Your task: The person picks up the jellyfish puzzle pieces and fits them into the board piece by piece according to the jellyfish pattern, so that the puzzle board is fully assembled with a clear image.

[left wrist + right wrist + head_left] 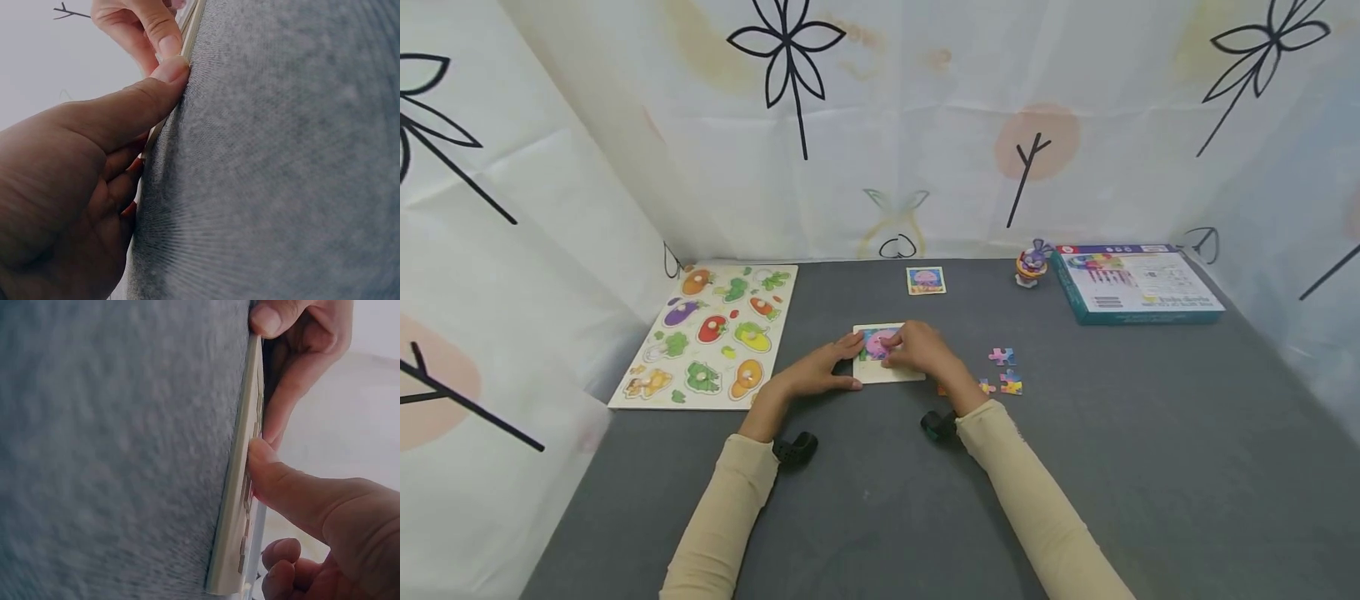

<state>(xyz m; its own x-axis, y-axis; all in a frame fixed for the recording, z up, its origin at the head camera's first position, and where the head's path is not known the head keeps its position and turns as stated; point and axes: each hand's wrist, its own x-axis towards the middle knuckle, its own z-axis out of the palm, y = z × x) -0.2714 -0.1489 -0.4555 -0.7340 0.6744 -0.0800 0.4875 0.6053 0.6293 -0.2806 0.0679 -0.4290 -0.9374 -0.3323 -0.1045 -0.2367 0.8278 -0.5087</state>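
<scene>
A small jigsaw board (891,377) with a cream border lies on the grey table, its upper part filled with a pink and blue picture. My left hand (820,369) holds the board's left side, thumb by the near corner and fingers by the far one. Over the board, my right hand (921,348) pinches a puzzle piece between thumb and forefinger; the piece is mostly hidden. In the right wrist view, the right thumb (269,465) touches the layer of pieces on the board (234,487). Several loose puzzle pieces (1011,382) lie right of the right hand, some partly behind the wrist.
Behind the board lies a small picture card (926,281). A large vegetable puzzle board (715,333) covers the left of the table. A purple toy figure (1032,265) and a flat teal box (1138,285) stand at the back right. Printed white cloth (925,150) hangs behind.
</scene>
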